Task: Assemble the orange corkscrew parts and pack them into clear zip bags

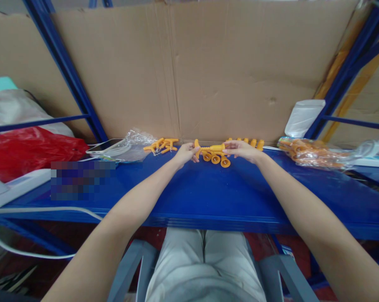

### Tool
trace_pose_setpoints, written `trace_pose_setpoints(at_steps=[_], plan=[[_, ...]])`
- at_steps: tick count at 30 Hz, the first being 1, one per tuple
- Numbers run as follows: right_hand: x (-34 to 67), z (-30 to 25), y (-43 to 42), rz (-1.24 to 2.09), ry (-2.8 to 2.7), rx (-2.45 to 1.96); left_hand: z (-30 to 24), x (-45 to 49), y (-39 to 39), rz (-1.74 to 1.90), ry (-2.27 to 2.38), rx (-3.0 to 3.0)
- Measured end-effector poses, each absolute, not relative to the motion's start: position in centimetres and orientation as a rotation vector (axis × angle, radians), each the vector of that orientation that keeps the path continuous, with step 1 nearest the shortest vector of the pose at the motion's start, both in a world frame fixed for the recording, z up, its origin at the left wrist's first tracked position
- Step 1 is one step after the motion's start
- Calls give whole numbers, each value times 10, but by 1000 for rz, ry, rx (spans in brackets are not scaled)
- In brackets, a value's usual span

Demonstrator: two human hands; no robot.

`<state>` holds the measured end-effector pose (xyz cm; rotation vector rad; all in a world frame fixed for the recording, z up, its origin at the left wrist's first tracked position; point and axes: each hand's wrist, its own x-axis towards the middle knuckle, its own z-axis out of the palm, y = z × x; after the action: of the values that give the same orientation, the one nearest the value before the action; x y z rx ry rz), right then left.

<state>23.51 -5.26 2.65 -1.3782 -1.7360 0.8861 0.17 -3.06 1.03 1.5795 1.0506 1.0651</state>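
At the far side of the blue table, my left hand pinches an orange T-shaped handle whose ridged stem points right. My right hand is closed around the far end of an orange cylindrical part. Stem and cylinder are in line and seem to meet; how deep one sits in the other cannot be made out. Just below lie several orange funnel-shaped cups, mouths facing me. More orange T-shaped handles with small metal chains lie left of my left hand. Behind my right hand stand several orange pieces, partly hidden.
Clear plastic bags and a red bag lie to the left. A plastic bag of orange parts is on the right. Cardboard and blue posts bound the table. A white cable crosses the left edge.
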Motion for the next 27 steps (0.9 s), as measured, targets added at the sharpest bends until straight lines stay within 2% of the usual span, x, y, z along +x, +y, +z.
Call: trace_pose_setpoints(at_steps=[19,27], plan=[[234,22,-49,793,-1784,-1381,12,4,-33,1096,1069,1577],[232,17,-46,858,-1792,-1311,15,3,-35,1170,1098,1559]])
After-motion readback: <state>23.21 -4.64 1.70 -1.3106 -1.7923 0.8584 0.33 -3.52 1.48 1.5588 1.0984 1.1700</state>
